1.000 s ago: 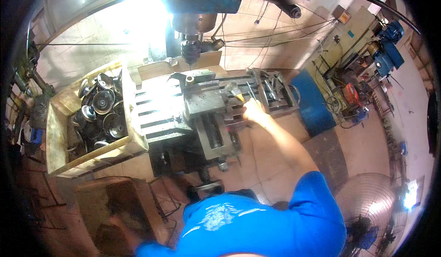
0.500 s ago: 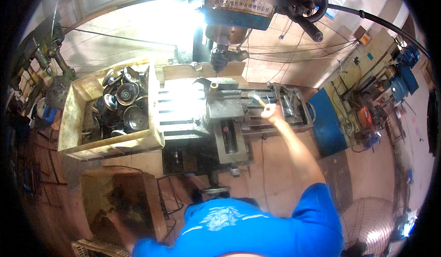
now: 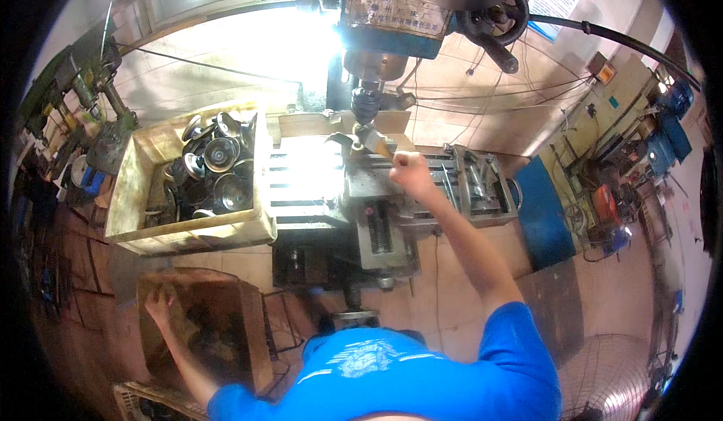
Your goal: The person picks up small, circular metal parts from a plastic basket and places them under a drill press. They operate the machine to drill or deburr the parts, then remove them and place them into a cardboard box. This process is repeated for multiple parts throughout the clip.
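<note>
My right hand [image 3: 410, 172] is stretched out over the milling machine table [image 3: 309, 180], closed on a tan-handled tool [image 3: 375, 144] like a brush. The tool's tip lies at the vise [image 3: 361, 187], just below the drill chuck [image 3: 365, 105]. Low on the left, my left hand [image 3: 158, 302] reaches into a brown wooden box [image 3: 252, 323] of dark parts on the floor. Whether it grips anything there is too blurred to tell. My blue shirt [image 3: 392, 376] fills the bottom of the view.
A pale wooden crate [image 3: 143, 229] full of round shiny metal parts sits left of the machine table. A blue cabinet [image 3: 538, 210] stands to the right. There is a handwheel [image 3: 489, 14] on the machine head, cables on the tiled floor, and a fan grille [image 3: 610, 376] at lower right.
My right hand has moved left along the machine table, from its right end to the vise under the chuck. My left hand stays in the brown box. The view has shifted.
</note>
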